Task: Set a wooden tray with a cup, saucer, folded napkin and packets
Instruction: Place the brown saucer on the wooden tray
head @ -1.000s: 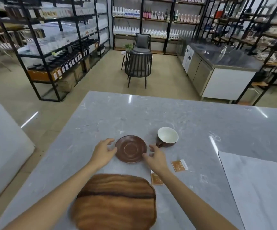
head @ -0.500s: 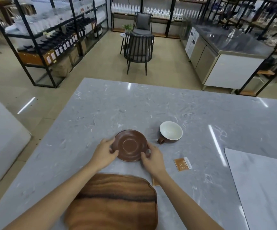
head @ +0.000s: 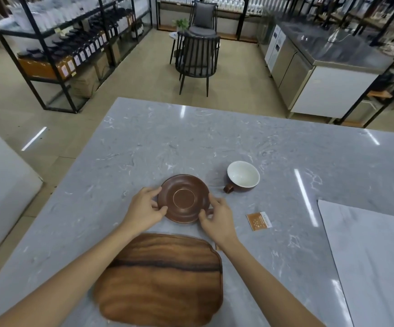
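Right now my left hand (head: 144, 212) and my right hand (head: 217, 219) sit on opposite sides of the round brown ceramic saucer (head: 183, 198), which lies between them on the grey marbled stone table (head: 144, 147). My left fingers (head: 152, 193) curl round its left rim, thumb low and the others higher, touching the edge. My right fingers (head: 212, 200) close on the lower right rim, the thumb tucked under the near edge. Both hands grip the saucer; whether it is lifted clear of the table or resting on it I cannot tell, though its near edge looks slightly raised.

Just nearer to me than the saucer lies the rounded rectangular wooden tray (head: 160, 279) with a dark grain streak across it, flat on the table and bare; my wrists pass over its far corners. Beyond and to the right of the saucer, well clear of my right fingers, stands the brown cup with a white inside (head: 243, 177), upright, its handle pointing toward the saucer. To the right of my right hand, apart from it, lies a small orange square packet (head: 258, 221) flat on the table. A sliver of something orange (head: 217, 246) shows beside my right wrist at the tray's corner; too hidden to tell what it is
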The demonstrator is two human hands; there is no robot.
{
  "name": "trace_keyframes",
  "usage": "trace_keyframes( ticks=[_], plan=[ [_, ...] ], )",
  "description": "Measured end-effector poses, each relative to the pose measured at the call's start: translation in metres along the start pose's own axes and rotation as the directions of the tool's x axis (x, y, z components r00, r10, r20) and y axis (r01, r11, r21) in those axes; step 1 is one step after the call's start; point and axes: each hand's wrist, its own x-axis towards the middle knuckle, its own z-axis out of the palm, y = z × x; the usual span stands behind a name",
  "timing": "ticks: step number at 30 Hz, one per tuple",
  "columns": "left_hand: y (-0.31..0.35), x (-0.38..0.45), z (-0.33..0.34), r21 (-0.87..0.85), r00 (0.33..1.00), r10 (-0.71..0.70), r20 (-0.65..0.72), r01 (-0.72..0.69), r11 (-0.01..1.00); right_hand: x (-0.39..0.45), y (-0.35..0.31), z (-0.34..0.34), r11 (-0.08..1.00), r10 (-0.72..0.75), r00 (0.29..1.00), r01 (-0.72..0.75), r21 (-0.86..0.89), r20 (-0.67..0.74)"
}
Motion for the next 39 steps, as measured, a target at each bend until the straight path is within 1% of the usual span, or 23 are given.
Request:
trace_keyframes(
  ticks=[6, 12, 19, 24, 28, 33, 37, 39],
  plan=[
    [0.006, -0.028, -0.008, -0.04, 0.999, 0.028, -0.032, -0.029, 0.999, -0.023, -0.005, -0.009, 0.998, -0.009, 0.999, 0.011, 0.059, -0.036],
    [0.006, -0.056, -0.012, -0.051, 0.997, 0.057, -0.056, -0.06, 0.997, -0.054, -0.016, -0.014, 0.997, -0.044, 0.996, 0.048, 0.059, -0.078],
    [0.001, -0.091, -0.015, -0.105, 0.998, 0.045, -0.041, -0.049, 0.993, -0.094, -0.021, -0.013, 0.997, 0.011, 0.995, -0.002, 0.081, -0.104],
    [-0.006, -0.115, -0.017, -0.15, 0.998, 0.062, -0.026, -0.065, 0.987, -0.124, -0.026, -0.009, 0.998, 0.028, 0.992, -0.02, 0.061, -0.122],
    [-0.013, -0.137, -0.017, -0.135, 0.998, 0.067, -0.014, -0.069, 0.988, -0.147, -0.029, -0.001, 1.0, 0.021, 0.992, -0.018, 0.026, -0.123],
    [-0.023, -0.16, -0.011, -0.109, 0.998, 0.056, -0.01, -0.057, 0.992, -0.17, -0.029, 0.006, 0.993, 0.106, 0.991, -0.101, 0.066, -0.08],
    [-0.032, -0.171, -0.009, -0.117, 0.999, 0.052, -0.009, -0.052, 0.992, -0.182, -0.031, 0.012, 0.996, 0.085, 0.991, -0.081, 0.048, -0.107],
    [-0.034, -0.174, -0.008, -0.119, 0.999, 0.039, -0.01, -0.04, 0.992, -0.186, -0.031, 0.013, 0.994, 0.097, 0.989, -0.092, 0.055, -0.107]
  ],
)
